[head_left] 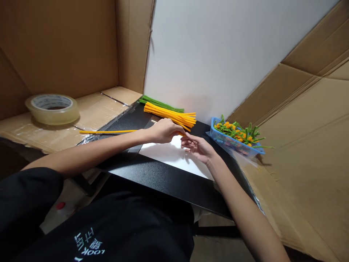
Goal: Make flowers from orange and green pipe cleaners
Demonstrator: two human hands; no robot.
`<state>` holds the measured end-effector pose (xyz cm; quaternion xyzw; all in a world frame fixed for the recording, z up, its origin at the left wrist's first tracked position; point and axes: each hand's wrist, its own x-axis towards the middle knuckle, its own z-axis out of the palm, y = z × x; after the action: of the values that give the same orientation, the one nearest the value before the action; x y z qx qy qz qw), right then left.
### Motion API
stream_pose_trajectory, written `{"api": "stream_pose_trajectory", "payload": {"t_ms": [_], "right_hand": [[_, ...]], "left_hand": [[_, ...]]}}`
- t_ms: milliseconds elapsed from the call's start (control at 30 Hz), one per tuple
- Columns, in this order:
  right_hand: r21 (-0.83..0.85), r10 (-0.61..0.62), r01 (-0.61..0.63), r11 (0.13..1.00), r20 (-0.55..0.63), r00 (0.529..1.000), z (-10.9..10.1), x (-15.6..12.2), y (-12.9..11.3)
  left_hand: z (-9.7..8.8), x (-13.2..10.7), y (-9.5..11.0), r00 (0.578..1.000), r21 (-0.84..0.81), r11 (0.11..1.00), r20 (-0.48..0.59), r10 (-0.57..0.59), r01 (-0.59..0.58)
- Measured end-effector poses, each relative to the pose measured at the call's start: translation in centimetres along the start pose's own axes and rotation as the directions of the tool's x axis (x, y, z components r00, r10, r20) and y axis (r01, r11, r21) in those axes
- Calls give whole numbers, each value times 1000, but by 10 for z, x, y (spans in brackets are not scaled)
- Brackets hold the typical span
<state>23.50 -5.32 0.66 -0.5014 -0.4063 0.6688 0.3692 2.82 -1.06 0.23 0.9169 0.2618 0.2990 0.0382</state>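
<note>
Over a white sheet (158, 151), my left hand (165, 130) pinches an orange pipe cleaner (109, 131) near one end. Its long free part sticks out to the left behind my left forearm. My right hand (197, 147) meets the left at the fingertips, its thumb and forefinger pinched on the same short end, the other fingers loosely curled. The exact shape of that end is hidden by the fingers. Just beyond my hands lies a bundle of orange pipe cleaners (169, 113). Behind it rests a bundle of green pipe cleaners (160, 103).
A blue basket (229, 139) heaped with green and orange twisted pieces (240, 133) stands at the right. A roll of clear tape (53, 109) lies on cardboard at the left. Cardboard walls flank the black table (152, 178). Below sits a red-capped bottle (61, 206).
</note>
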Motion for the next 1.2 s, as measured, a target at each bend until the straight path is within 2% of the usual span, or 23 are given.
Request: {"api": "stream_pose_trajectory", "payload": {"t_ms": [133,333,433,533,667,767,933,1067,1200], "right_hand": [[118,41,-44,992,32,999,0,-1,-1],[118,88,-88,989,2,996,-1,-2,-3],[90,136,-136,987,12,991,-2,-3,-5],[61,148,-151,987,43,988,-5,-3,-6],[0,129,-129,992,79,988,-8,-3,-4],[-85,107,-99,991,91,990,-11,0,-1],[-184,116,-78,980,206,972,-16,6,5],[-263,119,-55,963,233,965,-19,9,10],[-357,52,41,933,247,968,-16,8,11]], "left_hand": [[0,0,0,1000,8,1000,-3,25,-25],[2,-2,-1,1000,61,998,10,15,-16],[2,-3,-2,993,173,979,59,101,-109],[-1,-4,-4,975,205,953,74,212,-223],[-6,-4,-5,945,177,929,30,326,-326],[-6,-4,-5,920,196,901,35,389,-388],[-8,-5,0,881,253,844,122,458,-473],[-13,-5,5,848,276,802,196,492,-529],[-12,-5,5,800,266,755,236,551,-599]]}}
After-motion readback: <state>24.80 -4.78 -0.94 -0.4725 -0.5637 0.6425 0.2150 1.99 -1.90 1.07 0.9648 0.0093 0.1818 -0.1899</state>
